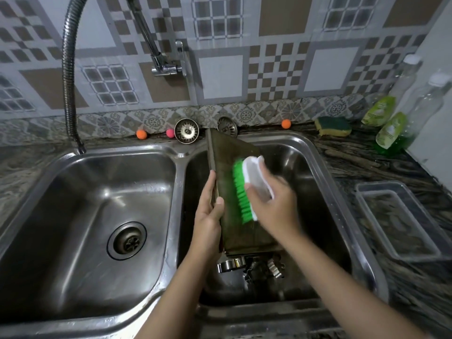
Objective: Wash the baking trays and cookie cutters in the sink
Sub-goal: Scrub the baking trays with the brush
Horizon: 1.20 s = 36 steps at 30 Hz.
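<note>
**Scrubbing the Baking Tray**

The left hand (208, 211) is gripping the left edge of the baking tray (234, 152), tilted lengthwise over the right sink basin (315, 172). The right hand (274, 204), clamped on the brush (247, 189), is pressing bristles leftward against it.

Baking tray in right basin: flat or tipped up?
Tipped up. The baking tray stands steeply over the right basin, left hand gripping its edge, right hand pressing the brush against it.

Bottle labels (378, 109) blurred — nothing legible.
</note>
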{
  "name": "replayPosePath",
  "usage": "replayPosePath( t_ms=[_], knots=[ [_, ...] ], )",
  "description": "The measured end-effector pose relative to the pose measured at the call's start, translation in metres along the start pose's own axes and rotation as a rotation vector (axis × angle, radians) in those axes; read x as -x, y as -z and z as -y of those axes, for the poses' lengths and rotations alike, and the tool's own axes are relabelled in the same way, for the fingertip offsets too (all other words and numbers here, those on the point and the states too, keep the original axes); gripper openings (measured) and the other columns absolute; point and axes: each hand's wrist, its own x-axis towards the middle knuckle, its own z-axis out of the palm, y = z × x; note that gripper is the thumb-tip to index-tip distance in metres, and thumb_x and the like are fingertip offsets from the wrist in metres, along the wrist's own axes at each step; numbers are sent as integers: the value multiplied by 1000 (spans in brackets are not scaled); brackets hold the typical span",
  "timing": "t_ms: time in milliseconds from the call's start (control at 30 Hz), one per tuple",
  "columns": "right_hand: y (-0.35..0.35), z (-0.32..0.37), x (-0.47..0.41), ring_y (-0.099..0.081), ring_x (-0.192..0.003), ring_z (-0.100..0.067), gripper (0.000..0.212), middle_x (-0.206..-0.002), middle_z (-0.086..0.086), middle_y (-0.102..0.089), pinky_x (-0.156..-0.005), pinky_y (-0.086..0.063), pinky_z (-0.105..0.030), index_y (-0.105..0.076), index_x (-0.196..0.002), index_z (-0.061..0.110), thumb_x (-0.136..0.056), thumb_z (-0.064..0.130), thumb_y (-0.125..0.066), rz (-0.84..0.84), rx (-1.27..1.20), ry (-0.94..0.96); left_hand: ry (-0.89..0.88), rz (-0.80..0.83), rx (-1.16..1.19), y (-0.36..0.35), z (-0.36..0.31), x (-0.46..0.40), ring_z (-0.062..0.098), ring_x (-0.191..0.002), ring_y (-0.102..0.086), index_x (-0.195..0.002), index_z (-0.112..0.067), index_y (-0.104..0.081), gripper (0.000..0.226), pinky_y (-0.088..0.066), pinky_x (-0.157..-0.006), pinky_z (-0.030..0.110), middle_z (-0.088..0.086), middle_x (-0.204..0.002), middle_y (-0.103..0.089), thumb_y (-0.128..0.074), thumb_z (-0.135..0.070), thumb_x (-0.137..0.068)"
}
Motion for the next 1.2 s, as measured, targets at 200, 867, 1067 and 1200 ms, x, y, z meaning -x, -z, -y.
replayPosePath(
  t_ms=[200, 867, 1067, 1200],
  knots=[
    [0, 3, -51, -63, -90, -12, 64, -110, -2, -64, -74, -55, -23, -39, -143, 33, -85, 41, -63, 31, 77, -104, 9, 84, -4, 7, -1, 13, 19, -133, -46, -140, -35, -38, 55, -38, -109, 42, -1, -146, -47, -50, -19, -88],
    [30, 23, 18, -59, -103, -12, 49, -126, 4, -58, -83, -52, -27, -62, -124, 30, -82, 8, -72, 99, -473, -500, -36, 299, -445, 0, -17, 34, -18, -132, -25, -147, -35, -26, 68, -26, -100, 0, -26, -148, -29, -47, 2, -95],
    [29, 48, 15, -49, -121, -3, 42, -136, 9, -50, -99, -44, -25, -62, -122, 34, -86, 16, -70, 157, -599, -479, -12, 435, -538, -7, -16, 39, -13, -139, -13, -150, -40, -15, 82, -19, -101, -2, -25, -154, -19, -46, 8, -91],
    [28, 50, 14, -53, -99, 8, 35, -119, 11, -58, -80, -48, -12, -67, -116, 27, -84, 14, -71, 140, -605, -464, -60, 506, -601, -4, -19, 44, -12, -141, -7, -149, -44, -5, 89, -13, -109, 7, -28, -154, -12, -46, 8, -90]
  ],
)
